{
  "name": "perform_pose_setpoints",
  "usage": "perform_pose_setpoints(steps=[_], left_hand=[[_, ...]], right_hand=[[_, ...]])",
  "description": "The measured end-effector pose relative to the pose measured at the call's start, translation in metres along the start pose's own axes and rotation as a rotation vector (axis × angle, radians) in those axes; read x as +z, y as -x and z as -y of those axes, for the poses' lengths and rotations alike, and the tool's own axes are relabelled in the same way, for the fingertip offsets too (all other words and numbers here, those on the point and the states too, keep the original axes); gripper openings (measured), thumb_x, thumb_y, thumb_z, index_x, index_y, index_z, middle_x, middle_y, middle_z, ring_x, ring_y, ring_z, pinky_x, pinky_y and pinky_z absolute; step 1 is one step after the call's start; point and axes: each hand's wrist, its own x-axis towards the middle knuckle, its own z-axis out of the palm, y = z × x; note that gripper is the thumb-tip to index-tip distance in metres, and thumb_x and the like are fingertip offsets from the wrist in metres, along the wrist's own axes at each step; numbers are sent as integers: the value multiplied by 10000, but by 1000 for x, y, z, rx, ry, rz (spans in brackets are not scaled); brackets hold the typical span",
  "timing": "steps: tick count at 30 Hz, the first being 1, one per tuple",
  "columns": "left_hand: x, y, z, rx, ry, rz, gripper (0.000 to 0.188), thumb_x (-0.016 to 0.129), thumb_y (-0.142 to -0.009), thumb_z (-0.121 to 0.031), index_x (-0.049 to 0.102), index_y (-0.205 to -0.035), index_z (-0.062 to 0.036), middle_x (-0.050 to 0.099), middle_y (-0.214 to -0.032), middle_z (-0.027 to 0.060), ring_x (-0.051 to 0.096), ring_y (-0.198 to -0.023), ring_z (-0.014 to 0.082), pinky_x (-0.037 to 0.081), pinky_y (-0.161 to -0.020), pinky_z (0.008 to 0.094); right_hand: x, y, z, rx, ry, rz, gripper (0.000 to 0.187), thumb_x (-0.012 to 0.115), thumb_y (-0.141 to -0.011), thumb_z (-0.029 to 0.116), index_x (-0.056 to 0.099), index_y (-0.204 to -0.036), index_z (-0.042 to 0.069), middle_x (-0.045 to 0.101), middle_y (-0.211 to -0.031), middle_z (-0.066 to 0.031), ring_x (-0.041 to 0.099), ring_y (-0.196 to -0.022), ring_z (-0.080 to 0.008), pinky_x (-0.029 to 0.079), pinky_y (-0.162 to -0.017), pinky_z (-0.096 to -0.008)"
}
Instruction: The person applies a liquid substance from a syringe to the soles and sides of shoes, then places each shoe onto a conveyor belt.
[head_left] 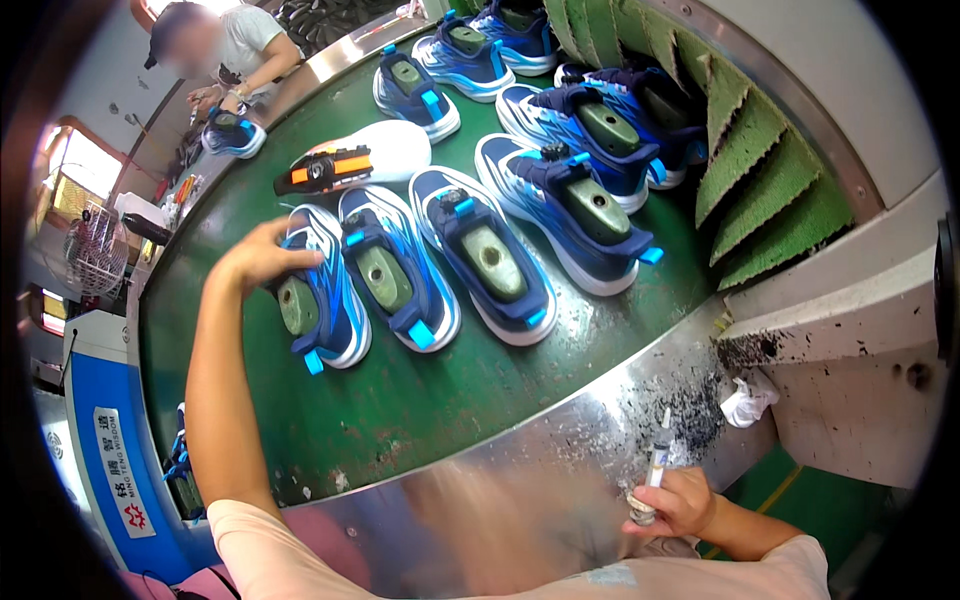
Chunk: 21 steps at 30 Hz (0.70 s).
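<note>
My left hand [262, 258] is on the leftmost blue sneaker [325, 285], thumb over the laces and fingers at its outer side. That sneaker stands upright with a green shoe last inside. In my right hand [680, 505], low and to the right, is a clear syringe [655, 468] with its tip pointing up and away. Right of the held sneaker stand two like it, a middle sneaker [385, 275] and another sneaker [490, 260], also on lasts. Behind them an upturned sneaker [355, 165] shows its white, orange and black sole.
The green conveyor belt [420, 420] has a metal edge [480, 490] on my side. More sneakers stand toward the green flap curtain [765, 190] at right. Crumpled white cloth [748, 398] lies by black specks. At far left a person [235, 60] sits near another sneaker [232, 135].
</note>
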Motion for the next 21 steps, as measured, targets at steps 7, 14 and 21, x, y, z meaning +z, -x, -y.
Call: perform_pose_setpoints(steps=[7,14,21], left_hand=[[20,30,-20,-265,-48,88,545,644,-711,-191,506,-1217,-44,572,-1095,143,540,-1000,228,435,-832,360],[59,9,-49,310,346,-125,544,678,-730,-327,529,-1193,-83,536,-1177,148,486,-1115,251,362,-934,314],[76,19,-80,41,-54,-143,512,661,-583,-118,609,-1093,-101,606,-1062,152,581,-981,277,450,-853,332]], right_hand=[[7,-13,-3,1,-9,-10,481,766,-640,257,555,-1021,54,556,-712,-74,525,-472,-179,410,-391,-266],[14,-26,-10,-36,38,-46,500,750,-650,248,543,-1057,43,487,-640,-50,492,-465,-185,381,-392,-283],[15,-35,-25,-83,78,-81,508,737,-669,248,518,-1081,45,457,-617,-46,466,-458,-186,363,-395,-292]])
